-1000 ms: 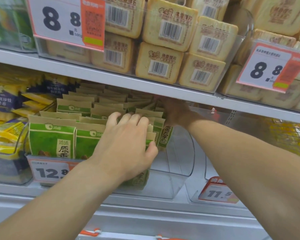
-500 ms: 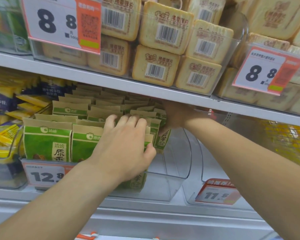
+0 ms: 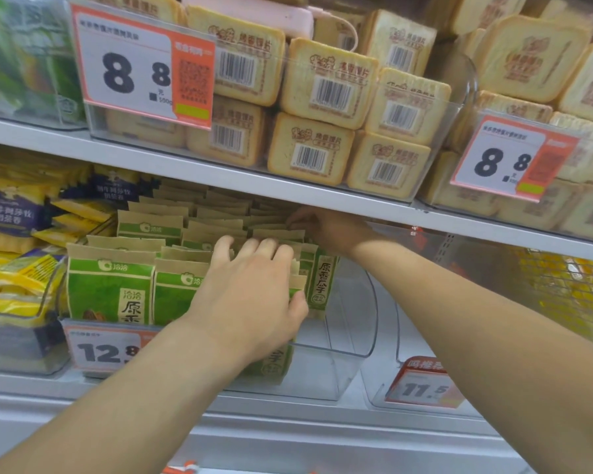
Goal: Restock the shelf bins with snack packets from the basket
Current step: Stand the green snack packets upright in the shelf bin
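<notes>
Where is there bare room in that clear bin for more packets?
Free: the right end of the clear plastic bin, between the green and tan packets and its curved wall. Crowded: the left and middle rows, where both hands work.
</notes>
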### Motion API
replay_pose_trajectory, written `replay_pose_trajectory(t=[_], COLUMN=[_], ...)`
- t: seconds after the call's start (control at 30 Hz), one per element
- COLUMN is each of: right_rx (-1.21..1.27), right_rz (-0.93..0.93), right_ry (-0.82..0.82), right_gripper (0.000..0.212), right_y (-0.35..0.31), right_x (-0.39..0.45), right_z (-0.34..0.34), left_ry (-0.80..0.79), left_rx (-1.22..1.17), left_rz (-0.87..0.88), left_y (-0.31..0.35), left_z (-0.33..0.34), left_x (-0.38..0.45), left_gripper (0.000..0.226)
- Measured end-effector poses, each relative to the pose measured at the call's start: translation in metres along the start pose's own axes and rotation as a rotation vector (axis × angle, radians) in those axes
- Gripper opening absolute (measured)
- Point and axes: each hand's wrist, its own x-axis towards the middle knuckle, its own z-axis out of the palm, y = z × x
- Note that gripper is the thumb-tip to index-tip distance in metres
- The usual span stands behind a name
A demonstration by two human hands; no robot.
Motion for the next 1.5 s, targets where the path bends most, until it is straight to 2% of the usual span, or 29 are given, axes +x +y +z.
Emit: replay_pose_trajectory(t=[0.03, 0.1, 0.17, 0.27, 0.33, 0.4, 0.53, 0.73, 0.9, 1.03, 1.2, 1.5], right_rx=[0.032, 0.04, 0.027, -0.043, -0.144, -0.257, -0.341, -0.181, -0.376, -0.403, -0.336, -0.451], right_rz=[0.027, 0.092, 0.071, -0.064, -0.031, -0.01, 0.004, 0.086, 0.18, 0.184, 0.167, 0.207], right_ry=[0.025, 0.141, 0.219, 0.123, 0.027, 0.02, 0.069, 0.156, 0.174, 0.192, 0.348, 0.378], right_gripper=[0.025, 0.036, 0.042, 0.043, 0.061, 0.071, 0.066, 0.054, 0.057, 0.04, 0.021, 0.035], right_y=[0.0, 0.003, 0.004, 0.005, 0.01, 0.013, 0.009, 0.002, 0.02, 0.028, 0.034, 0.04], right_x=[-0.001, -0.009, -0.023, -0.044, -0.046, -0.039, -0.023, -0.017, -0.025, -0.02, -0.008, -0.007], right_z=[0.0, 0.0, 0.001, 0.0, -0.002, -0.001, 0.006, 0.014, 0.01, 0.01, 0.016, 0.018], left_ry=[0.0, 0.0, -0.004, -0.002, -0.002, -0.007, -0.01, -0.004, 0.019, 0.019, 0.018, 0.015], left_rx=[0.004, 0.014, 0.023, 0.031, 0.03, 0.022, 0.018, -0.001, -0.028, -0.004, 0.012, 0.031], left_rz=[-0.001, -0.004, -0.01, -0.012, -0.014, -0.02, -0.019, -0.02, -0.023, -0.025, -0.03, -0.027], left_y=[0.0, 0.0, 0.0, 0.001, 0.002, 0.002, 0.001, 0.0, 0.001, 0.004, 0.004, 0.004], left_z=[0.0, 0.0, -0.001, -0.001, -0.002, -0.002, -0.001, 0.0, 0.001, 0.003, 0.003, 0.002], left_x=[0.0, 0.0, 0.001, 0.001, 0.0, -0.001, 0.0, 0.002, 0.002, 0.003, 0.002, 0.002], left_gripper=[0.041, 0.042, 0.042, 0.044, 0.045, 0.046, 0.047, 0.045, 0.044, 0.043, 0.047, 0.047])
